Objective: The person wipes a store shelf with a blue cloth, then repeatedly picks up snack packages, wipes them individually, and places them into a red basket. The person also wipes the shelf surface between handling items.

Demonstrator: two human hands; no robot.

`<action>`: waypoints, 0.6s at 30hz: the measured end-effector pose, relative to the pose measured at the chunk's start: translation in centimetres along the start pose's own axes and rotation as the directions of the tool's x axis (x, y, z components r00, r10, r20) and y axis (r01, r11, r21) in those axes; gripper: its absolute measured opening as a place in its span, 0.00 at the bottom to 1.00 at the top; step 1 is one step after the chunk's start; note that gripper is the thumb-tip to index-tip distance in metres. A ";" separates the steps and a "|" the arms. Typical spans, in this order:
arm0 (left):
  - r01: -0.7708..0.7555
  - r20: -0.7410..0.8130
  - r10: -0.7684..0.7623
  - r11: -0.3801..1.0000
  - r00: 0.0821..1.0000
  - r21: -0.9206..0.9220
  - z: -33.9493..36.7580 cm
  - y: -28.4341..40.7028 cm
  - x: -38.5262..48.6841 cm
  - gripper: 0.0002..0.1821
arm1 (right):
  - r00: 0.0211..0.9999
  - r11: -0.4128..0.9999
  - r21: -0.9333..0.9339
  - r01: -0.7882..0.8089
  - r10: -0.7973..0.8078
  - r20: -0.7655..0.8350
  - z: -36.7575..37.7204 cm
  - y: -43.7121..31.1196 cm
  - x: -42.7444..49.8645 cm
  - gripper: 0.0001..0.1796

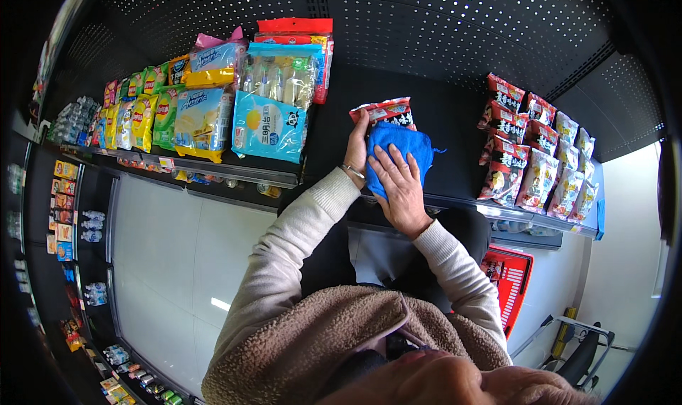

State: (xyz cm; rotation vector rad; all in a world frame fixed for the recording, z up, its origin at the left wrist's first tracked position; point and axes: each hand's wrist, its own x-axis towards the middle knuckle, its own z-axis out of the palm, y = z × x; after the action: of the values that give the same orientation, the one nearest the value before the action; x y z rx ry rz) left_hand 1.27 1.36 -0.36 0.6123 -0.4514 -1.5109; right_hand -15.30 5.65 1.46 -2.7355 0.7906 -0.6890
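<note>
In front of me, over the black shelf (pixel 453 112), is a red and black snack bag (pixel 391 112) bearing writing. My left hand (pixel 357 146) grips it along its left side, with the thumb near its top. A blue cloth (pixel 399 144) lies over the bag's lower part and hides it. My right hand (pixel 399 184) presses flat on this cloth, fingers slightly spread and pointing away from me. Matching red and black bags (pixel 506 170) stand in a row to the right.
Pale snack bags (pixel 538 178) stand at the shelf's right end. Leftward are a blue sandwich-biscuit pack (pixel 270 122), wafer packs (pixel 201 120) and crisp bags (pixel 143 122). A perforated black back panel (pixel 405 21) rises behind. A red basket (pixel 517 293) and folding trolley (pixel 581 346) are at lower right.
</note>
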 end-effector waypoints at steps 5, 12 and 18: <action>-0.194 -0.184 0.161 0.964 0.970 -0.180 0.2 1.2 0.5 0.31 | 0.994 0.970 0.241 -0.029 0.054 -0.097 -0.2 0.3 -3.0 0.25; -0.192 -0.068 0.184 0.970 0.981 -0.146 0.5 2.4 -0.6 0.27 | 0.599 0.056 0.972 -0.229 0.795 0.095 0.2 1.8 -8.2 0.27; 0.151 0.045 -0.153 0.987 0.987 0.054 1.7 -0.3 -1.1 0.28 | 0.713 -0.132 0.963 -0.234 0.650 0.262 -0.8 2.1 -8.8 0.25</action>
State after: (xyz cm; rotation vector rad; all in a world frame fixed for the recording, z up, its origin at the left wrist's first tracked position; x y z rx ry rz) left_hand -0.02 2.36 0.85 0.6623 -0.4909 -1.6666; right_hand -23.25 8.69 -1.83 -0.8701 0.7771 -0.9636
